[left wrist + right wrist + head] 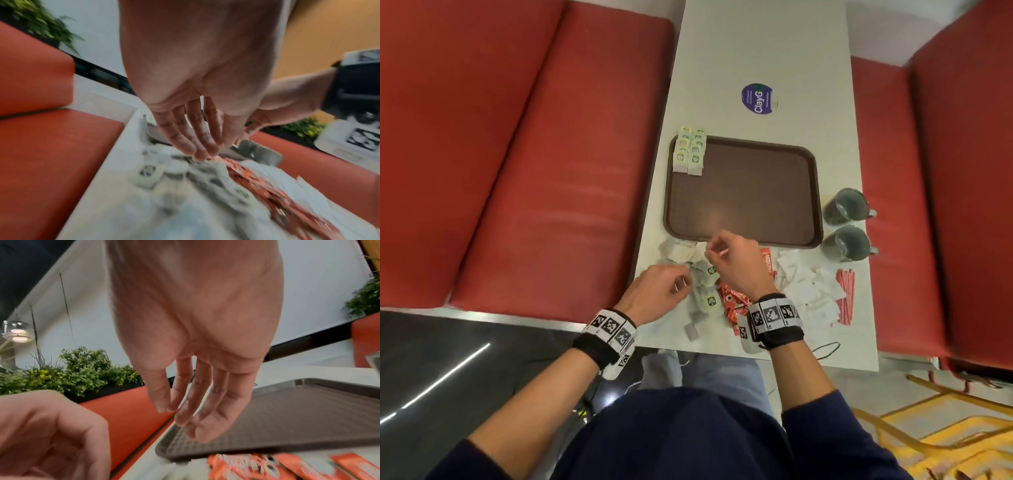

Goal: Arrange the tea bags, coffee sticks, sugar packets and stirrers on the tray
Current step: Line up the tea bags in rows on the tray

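Note:
A brown tray lies on the white table, with a row of green-tagged tea bags stacked in its far left corner. In front of the tray lies a mixed heap: loose tea bags, red coffee sticks, white sugar packets and striped stirrers. My left hand hovers over the tea bags with relaxed fingers, holding nothing I can see. My right hand hangs at the tray's near rim above the coffee sticks. Its thumb tip meets the index tip, and nothing shows between them.
Two grey mugs stand right of the tray. A purple round sticker sits on the table beyond it. Red benches flank the narrow table. A loose paper tag lies near the front edge.

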### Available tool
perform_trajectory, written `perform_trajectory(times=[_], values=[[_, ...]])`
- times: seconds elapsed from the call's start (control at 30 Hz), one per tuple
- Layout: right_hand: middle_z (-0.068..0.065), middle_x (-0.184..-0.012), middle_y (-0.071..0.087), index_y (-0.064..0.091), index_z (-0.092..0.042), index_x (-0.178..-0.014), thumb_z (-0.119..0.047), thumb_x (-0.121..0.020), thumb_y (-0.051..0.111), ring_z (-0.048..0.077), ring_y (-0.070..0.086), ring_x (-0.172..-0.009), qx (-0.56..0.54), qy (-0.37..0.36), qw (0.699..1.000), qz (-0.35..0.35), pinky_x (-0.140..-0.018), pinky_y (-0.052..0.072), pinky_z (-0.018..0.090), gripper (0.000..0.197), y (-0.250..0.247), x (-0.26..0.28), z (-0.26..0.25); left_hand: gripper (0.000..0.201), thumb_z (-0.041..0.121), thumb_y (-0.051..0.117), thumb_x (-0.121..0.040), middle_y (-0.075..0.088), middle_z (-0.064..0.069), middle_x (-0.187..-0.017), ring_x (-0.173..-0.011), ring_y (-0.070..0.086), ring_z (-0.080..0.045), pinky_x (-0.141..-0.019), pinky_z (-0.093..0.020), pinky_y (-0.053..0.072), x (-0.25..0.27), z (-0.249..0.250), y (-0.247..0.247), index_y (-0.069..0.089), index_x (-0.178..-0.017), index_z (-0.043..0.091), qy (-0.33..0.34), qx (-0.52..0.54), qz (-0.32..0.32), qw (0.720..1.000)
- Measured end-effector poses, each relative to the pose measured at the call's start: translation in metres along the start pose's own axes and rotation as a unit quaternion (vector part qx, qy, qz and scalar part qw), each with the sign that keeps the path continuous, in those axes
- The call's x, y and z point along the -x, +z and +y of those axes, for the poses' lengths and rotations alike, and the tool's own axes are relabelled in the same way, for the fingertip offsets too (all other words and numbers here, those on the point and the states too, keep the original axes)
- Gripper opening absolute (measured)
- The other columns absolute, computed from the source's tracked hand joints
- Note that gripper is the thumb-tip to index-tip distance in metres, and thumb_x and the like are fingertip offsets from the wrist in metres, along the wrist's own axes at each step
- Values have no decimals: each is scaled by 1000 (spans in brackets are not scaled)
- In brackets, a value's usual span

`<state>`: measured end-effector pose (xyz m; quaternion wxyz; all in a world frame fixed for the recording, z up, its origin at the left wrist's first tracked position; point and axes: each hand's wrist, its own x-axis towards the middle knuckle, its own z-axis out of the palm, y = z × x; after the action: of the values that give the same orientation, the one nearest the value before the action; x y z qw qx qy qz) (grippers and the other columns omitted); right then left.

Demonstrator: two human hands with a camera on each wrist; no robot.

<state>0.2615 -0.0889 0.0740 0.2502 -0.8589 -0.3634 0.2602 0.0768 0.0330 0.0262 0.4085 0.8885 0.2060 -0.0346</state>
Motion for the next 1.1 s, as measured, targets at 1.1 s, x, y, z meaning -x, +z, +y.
perform_trajectory(times=[1.1], values=[[15,-139,50,52,-24,-148,-5,-100,64,43,67,-116,194,-33,978,-63,-88,59,51,53,86,74,31,21,5,75,-93,64,-10,-104,-97,61,-34,-88,-44,51,28,-4,74,69,-112,12,-7,-40,1,999]])
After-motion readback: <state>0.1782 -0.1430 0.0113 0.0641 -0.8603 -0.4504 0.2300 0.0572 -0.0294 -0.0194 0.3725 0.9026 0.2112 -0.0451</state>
